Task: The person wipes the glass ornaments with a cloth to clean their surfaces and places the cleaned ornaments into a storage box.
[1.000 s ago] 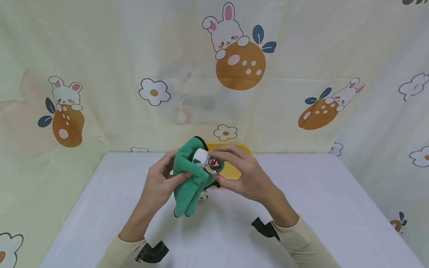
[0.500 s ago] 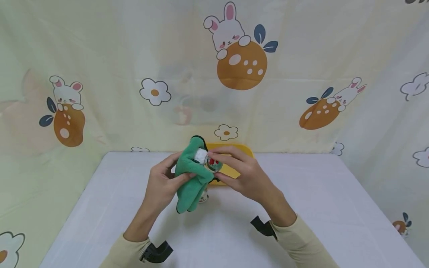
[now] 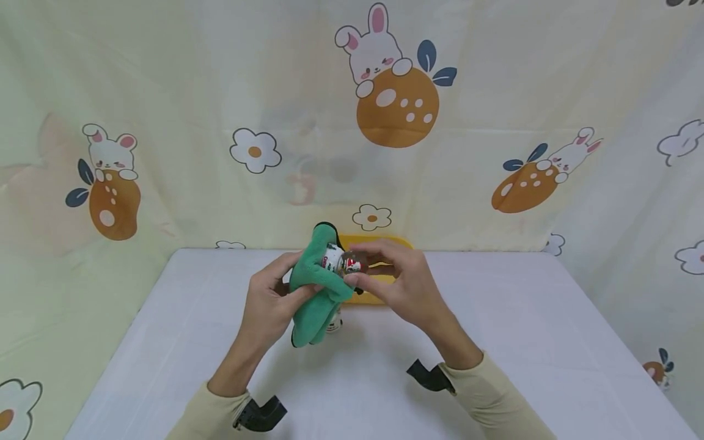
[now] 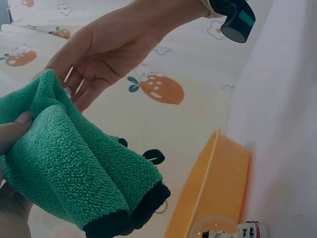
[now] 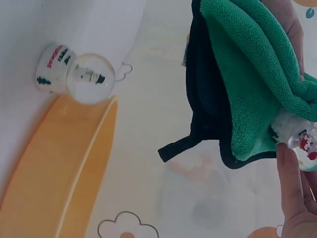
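My left hand point(image 3: 267, 302) grips a green terry towel point(image 3: 313, 305) with dark edging, folded around the white base of a snow globe point(image 3: 352, 263). The thumb presses the towel's near side. From the right, my right hand point(image 3: 406, 278) holds the clear ball between thumb and fingers, a small red-and-white figure showing inside. The right wrist view shows part of the base point(image 5: 287, 128) peeking out of the towel. In the left wrist view the towel point(image 4: 69, 158) hides most of the globe. Both hands are raised over the table.
Behind the hands a yellow bin point(image 3: 404, 240) stands at the table's back edge. A second snow globe point(image 5: 91, 78), with a snowman inside, stands in front of it, mostly hidden by the towel in the head view. A patterned curtain point(image 3: 297, 79) hangs behind the white table point(image 3: 495, 342).
The snow globe has turned within the towel, bringing red lettering on its base into view. My right fingers have shifted around the ball; the left hand and towel have moved slightly right.
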`<state>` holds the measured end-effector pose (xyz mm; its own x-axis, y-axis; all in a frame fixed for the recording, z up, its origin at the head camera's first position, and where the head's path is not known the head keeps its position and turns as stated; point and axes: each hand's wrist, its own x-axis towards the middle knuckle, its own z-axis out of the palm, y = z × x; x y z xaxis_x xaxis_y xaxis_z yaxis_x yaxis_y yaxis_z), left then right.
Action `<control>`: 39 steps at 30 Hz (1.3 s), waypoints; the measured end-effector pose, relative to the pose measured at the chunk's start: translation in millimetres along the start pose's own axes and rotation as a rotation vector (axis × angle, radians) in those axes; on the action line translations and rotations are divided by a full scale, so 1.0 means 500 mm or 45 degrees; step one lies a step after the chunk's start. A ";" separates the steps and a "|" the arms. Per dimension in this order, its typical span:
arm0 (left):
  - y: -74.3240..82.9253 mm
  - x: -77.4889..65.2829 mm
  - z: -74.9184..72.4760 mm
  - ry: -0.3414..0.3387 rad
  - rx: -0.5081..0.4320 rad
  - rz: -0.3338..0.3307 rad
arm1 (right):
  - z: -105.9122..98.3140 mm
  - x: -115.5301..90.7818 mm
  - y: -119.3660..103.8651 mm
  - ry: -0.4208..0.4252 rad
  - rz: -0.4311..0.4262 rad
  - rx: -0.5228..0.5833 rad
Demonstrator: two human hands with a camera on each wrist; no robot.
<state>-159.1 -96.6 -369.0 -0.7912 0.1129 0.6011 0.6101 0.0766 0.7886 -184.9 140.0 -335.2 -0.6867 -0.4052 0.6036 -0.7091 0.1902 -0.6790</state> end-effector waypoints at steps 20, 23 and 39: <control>-0.002 0.000 -0.001 0.035 -0.009 -0.099 | -0.001 0.001 0.024 -0.047 -0.500 -0.295; -0.001 0.002 -0.004 0.013 -0.025 -0.148 | -0.003 0.000 0.027 -0.076 -0.541 -0.312; -0.001 0.008 -0.018 -0.052 0.033 -0.347 | -0.017 0.014 0.035 -0.272 -0.825 -0.353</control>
<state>-162.8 -105.2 -365.8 -0.9243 0.1245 0.3608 0.3760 0.1352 0.9167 -203.2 148.2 -339.4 -0.0901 -0.6731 0.7341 -0.9959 0.0614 -0.0660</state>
